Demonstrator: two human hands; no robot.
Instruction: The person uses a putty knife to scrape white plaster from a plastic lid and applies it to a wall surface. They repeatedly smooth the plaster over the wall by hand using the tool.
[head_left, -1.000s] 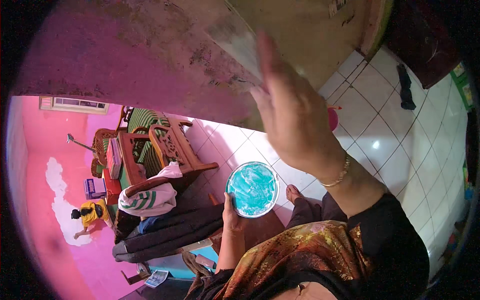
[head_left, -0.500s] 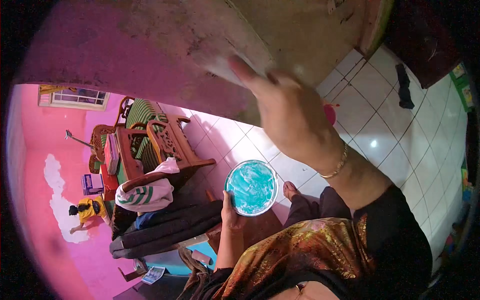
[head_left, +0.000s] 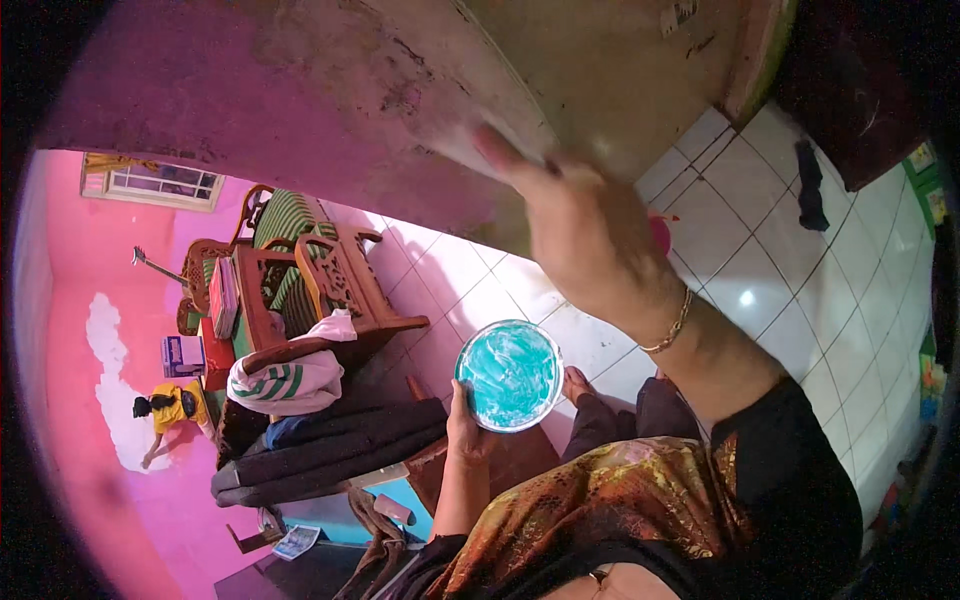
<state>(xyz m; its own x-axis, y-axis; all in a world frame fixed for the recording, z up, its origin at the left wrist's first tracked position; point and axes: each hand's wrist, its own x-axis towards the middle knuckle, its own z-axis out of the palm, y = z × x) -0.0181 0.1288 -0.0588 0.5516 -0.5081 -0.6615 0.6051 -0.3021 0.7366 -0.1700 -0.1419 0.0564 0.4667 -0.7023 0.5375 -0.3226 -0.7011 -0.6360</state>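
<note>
My left hand (head_left: pixel 466 432) grips the rim of a round teal lid (head_left: pixel 512 378), its inside smeared with white paste. The lid is held face up at waist height over the tiled floor. My right hand (head_left: pixel 590 215), with a gold bracelet at the wrist, is raised against the bare, patchy wall (head_left: pixel 330 110). One finger points along a pale, flat thing (head_left: pixel 468 150) at the wall surface; motion blurs it, so its exact kind does not show. My other right fingers are curled in, partly hidden behind the hand.
Left, a carved wooden chair (head_left: pixel 330 265) with striped cushions stands by draped clothes (head_left: pixel 330 455). Farther off, a person in yellow (head_left: pixel 178 407) reaches to a white patch on the pink wall (head_left: pixel 75 230). Dark cloth (head_left: pixel 810 185) lies on floor tiles (head_left: pixel 750 255) at right.
The view has shifted slightly. My right hand stays at the wall, a little lower and to the right in view. My left hand still holds the lid, moved slightly right.
</note>
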